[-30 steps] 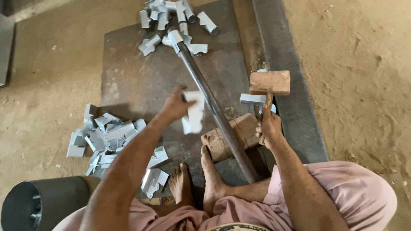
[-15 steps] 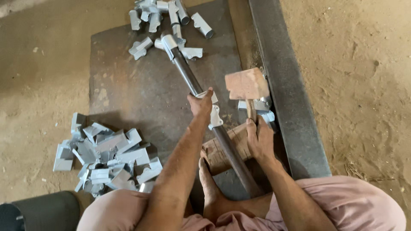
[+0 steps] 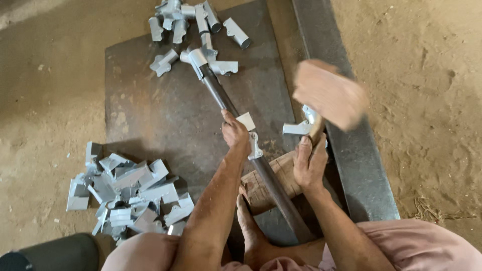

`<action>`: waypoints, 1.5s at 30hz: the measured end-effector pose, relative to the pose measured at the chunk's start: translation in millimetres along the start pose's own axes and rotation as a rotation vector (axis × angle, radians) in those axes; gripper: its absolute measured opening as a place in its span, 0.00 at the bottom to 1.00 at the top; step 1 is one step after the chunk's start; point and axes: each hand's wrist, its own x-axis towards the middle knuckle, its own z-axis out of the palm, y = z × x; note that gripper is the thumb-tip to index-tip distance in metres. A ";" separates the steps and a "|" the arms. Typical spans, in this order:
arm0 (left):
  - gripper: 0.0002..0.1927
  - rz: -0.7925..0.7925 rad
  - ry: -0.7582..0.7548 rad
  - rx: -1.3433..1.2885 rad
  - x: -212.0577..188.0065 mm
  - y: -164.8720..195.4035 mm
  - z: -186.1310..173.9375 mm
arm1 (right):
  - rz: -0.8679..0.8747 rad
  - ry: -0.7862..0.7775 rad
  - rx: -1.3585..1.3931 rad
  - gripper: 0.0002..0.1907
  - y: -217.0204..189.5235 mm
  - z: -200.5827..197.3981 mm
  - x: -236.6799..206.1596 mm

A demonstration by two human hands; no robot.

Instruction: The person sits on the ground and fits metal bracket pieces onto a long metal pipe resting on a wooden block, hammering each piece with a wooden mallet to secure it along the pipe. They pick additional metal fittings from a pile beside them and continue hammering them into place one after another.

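My left hand (image 3: 235,134) is clenched around a long, dark, round steel rod (image 3: 261,173), pinning a small grey sheet-metal bracket (image 3: 251,135) against it; the bracket is flat-faced, bent, and painted a dull matt grey. The rod runs slantwise across a rusty, scuffed steel plate (image 3: 150,115) that lies on the sandy floor. Its far end is tipped with a grey sleeve, and its near end passes over a rough wooden block (image 3: 281,175) just beside my foot (image 3: 251,226).

My right hand (image 3: 310,163) is closed on the handle of a wooden mallet (image 3: 329,95), whose blocky, pale brown head is blurred above and to the right of the rod. Another grey bracket (image 3: 296,128) lies on the plate just right of the rod, close under the mallet.

Left of the rod, at the plate's near corner and spilling onto the sand, sits a loose heap of grey brackets (image 3: 128,190), angular and folded, with flat tabs. Beyond the rod's far end lies a second cluster of grey tubular fittings (image 3: 191,20), short round sleeves with flanges. A thick, dark steel bar (image 3: 351,150) runs along the plate's edge, right of the rod.
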 end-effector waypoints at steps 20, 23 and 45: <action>0.36 -0.213 -0.280 -0.502 46.3 -44.6 2.8 | -0.090 0.043 -0.021 0.20 -6.2 -1.4 -4.6; 0.38 -0.209 -0.321 -0.557 49.0 -45.9 3.4 | -0.532 0.050 -0.507 0.17 -16.9 -1.4 -4.6; 0.16 -0.354 -0.829 -0.911 60.2 -68.9 13.5 | -0.331 -0.307 -0.380 0.16 -69.1 -7.2 -15.9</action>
